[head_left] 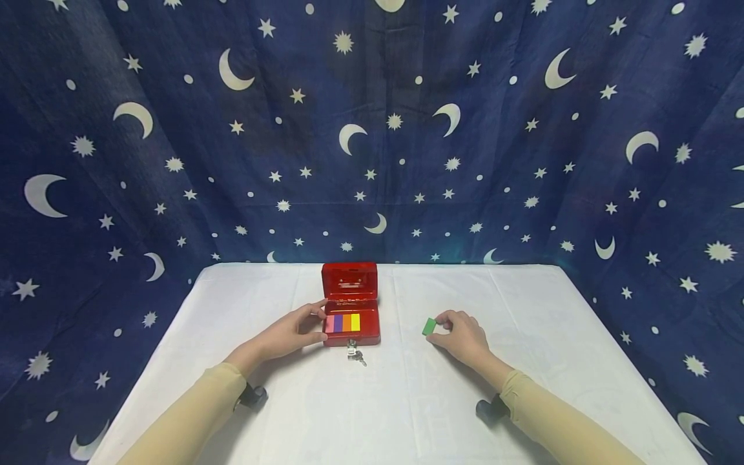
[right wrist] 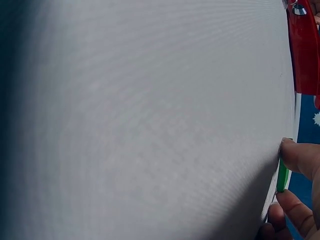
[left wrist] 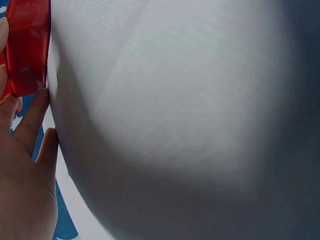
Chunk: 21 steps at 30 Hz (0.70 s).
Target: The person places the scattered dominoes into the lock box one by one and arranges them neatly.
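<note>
A small red metal cash box (head_left: 372, 330) stands on the white table with its lid (head_left: 349, 281) raised. Inside, pink, purple, orange and yellow blocks (head_left: 347, 323) lie side by side, with bare red floor to their right. My left hand (head_left: 283, 334) touches the box's left side, thumb near the front corner and fingers along the rim; in the left wrist view its fingertips meet the red wall (left wrist: 27, 47). To the right of the box, my right hand (head_left: 465, 337) pinches a green block (head_left: 429, 327) between thumb and fingers, tilted, close over the cloth.
At the box's front hangs a small padlock (head_left: 351, 350) with keys (head_left: 359, 358) lying on the cloth. A white cloth (head_left: 407, 407) covers the table. Behind it hangs a dark blue curtain (head_left: 401, 84) with moons and stars.
</note>
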Available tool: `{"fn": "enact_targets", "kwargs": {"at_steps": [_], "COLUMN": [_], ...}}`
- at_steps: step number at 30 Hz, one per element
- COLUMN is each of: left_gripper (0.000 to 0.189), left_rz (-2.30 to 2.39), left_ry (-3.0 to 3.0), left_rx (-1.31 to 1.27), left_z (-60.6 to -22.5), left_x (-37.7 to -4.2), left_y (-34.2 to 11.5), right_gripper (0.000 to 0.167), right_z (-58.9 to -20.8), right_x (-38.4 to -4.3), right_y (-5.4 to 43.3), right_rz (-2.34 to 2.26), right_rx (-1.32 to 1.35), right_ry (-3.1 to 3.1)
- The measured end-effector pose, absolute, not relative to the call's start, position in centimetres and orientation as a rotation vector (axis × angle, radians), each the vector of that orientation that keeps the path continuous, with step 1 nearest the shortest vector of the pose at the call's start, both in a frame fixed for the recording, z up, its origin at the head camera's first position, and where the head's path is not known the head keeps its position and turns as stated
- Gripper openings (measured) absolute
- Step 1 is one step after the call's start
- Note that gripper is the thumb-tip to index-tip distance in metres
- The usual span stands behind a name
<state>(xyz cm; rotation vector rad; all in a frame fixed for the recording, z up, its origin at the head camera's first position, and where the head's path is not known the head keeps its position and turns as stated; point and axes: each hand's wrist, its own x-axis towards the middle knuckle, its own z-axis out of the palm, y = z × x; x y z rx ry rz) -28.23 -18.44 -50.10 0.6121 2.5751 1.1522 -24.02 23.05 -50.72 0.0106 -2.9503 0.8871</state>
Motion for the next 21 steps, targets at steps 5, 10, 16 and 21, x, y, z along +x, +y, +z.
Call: {"fn": "enact_targets", "kwargs": {"at_steps": [5, 10, 16, 21], "left_gripper": [0.047, 0.047, 0.047, 0.047], "left_rz": [1.151, 1.156, 1.164, 1.158], "left_ry": [2.573, 2.566, 2.562, 2.569], "left_rx": [0.606, 0.621, 0.636, 0.635], "left_z": [-50.07, -50.01, -49.84, -49.92], "left_x": [-28.27, -28.22, -28.05, -28.08], "left_y": [-18.43, -18.42, -18.48, -18.45], "right_gripper": [0.045, 0.045, 0.045, 0.045], "right_z": [-50.6, -50.51, -50.45, -50.53], "right_x": [-23.96, -23.92, -23.85, -23.82], "right_y": [22.99, 22.91, 22.79, 22.72], "right_rz": [0.893, 0.895, 0.886, 0.888], "right_rx": [0.004, -0.007, -0.002, -0.012], "right_ry": [-2.955, -2.961, -2.961, -2.955]}}
